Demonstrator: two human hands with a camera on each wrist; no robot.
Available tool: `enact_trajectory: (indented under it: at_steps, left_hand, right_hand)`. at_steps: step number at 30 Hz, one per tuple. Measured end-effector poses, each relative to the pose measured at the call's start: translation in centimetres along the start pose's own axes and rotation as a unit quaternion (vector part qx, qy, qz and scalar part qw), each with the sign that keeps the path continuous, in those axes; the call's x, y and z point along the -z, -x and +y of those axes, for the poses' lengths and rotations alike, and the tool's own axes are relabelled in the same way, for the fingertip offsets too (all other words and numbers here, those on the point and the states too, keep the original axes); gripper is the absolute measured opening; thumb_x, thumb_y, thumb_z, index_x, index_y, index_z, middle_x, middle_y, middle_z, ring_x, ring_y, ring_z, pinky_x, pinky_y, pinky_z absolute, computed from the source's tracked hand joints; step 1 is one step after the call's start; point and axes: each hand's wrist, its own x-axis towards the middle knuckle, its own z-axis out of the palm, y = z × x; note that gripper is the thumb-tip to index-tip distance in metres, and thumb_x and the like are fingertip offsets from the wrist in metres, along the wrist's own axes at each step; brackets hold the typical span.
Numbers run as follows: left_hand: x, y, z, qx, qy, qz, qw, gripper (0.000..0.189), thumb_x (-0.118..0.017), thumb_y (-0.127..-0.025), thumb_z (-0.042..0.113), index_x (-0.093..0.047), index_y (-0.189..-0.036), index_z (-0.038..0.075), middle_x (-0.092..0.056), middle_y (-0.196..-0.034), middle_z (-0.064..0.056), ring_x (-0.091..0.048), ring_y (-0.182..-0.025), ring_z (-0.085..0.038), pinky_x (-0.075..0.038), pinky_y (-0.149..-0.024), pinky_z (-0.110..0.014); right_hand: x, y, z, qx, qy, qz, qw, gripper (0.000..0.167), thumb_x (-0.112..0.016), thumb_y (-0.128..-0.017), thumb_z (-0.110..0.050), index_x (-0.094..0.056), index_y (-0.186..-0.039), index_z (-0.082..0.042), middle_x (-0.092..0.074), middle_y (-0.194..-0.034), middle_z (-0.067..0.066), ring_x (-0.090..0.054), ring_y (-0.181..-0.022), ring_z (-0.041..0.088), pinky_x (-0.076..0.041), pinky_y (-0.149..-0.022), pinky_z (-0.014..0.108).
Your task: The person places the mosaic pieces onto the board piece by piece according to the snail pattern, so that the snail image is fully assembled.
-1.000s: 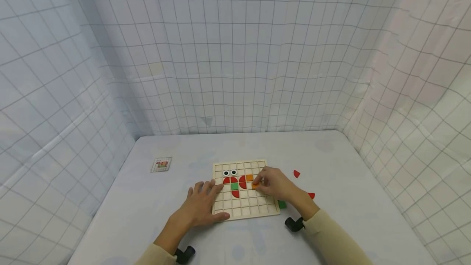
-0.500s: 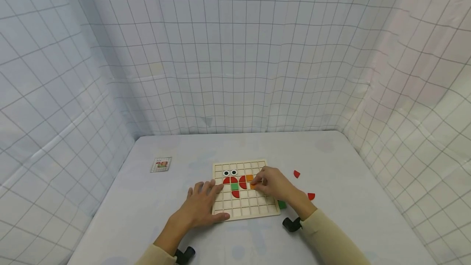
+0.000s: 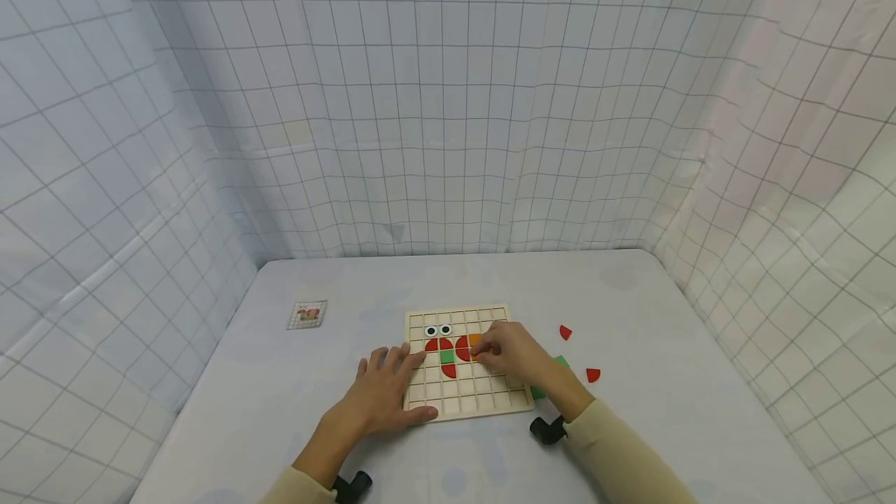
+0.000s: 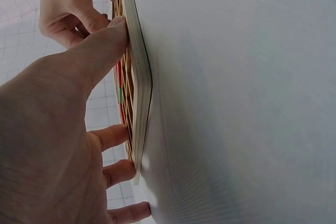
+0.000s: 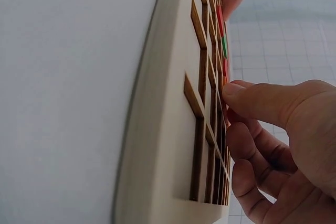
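A pale wooden grid board (image 3: pixel 458 404) lies on the table. My left hand (image 3: pixel 383 391) rests spread along its left side, with the thumb on the near edge and some fingertips on the grid. My right hand (image 3: pixel 516 352) pinches an orange square tile (image 3: pixel 475 350) low over the grid, its fingers covering most of it. Just beyond sits another orange tile (image 3: pixel 475 339). To their left on the board are red quarter-circle pieces (image 3: pixel 462 348), a green square tile (image 3: pixel 447 356) and two eye pieces (image 3: pixel 438 330). In the right wrist view, the thumb (image 5: pixel 252 98) and index finger meet at the grid.
A small picture card (image 3: pixel 307 314) lies at the table's far left. Loose red quarter-circles (image 3: pixel 593 374) are right of the board. Green pieces (image 3: pixel 537 393) lie beside its right edge, partly behind my right forearm. Grid-patterned white curtains (image 3: pixel 434 99) enclose the table.
My right hand has shifted slightly left, bringing its orange tile up beside the red quarter-circles. More of the green pieces shows past the forearm. My left hand has stayed in place.
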Motion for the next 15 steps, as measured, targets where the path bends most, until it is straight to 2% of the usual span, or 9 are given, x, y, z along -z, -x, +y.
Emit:
enact_trajectory:
  at_steps: [7,15]
  left_hand:
    - [-0.01,0.07,0.1,0.0,-0.001,0.003,1.0,0.102,-0.083,-0.094,0.077,-0.051,-0.173,0.02,-0.049,-0.179,-0.021,-0.044,-0.162,-0.056,-0.036,-0.129,-0.089]
    - [0.04,0.08,0.21,0.004,0.0,0.001,1.0,0.102,-0.083,-0.094,0.076,-0.052,-0.174,0.021,-0.049,-0.179,-0.021,-0.044,-0.162,-0.055,-0.036,-0.129,-0.089]
  right_hand:
    - [-0.04,0.07,-0.22,-0.004,0.01,0.003,0.9999,0.01,-0.088,-0.104,-0.01,-0.093,-0.111,-0.014,-0.076,-0.098,-0.005,-0.056,-0.081,0.007,-0.049,-0.07,0.022]
    - [0.61,0.72,0.57,-0.002,0.026,0.018,0.9995,0.007,-0.089,-0.104,-0.012,-0.093,-0.108,-0.016,-0.079,-0.1,-0.008,-0.057,-0.083,0.005,-0.051,-0.073,0.021]
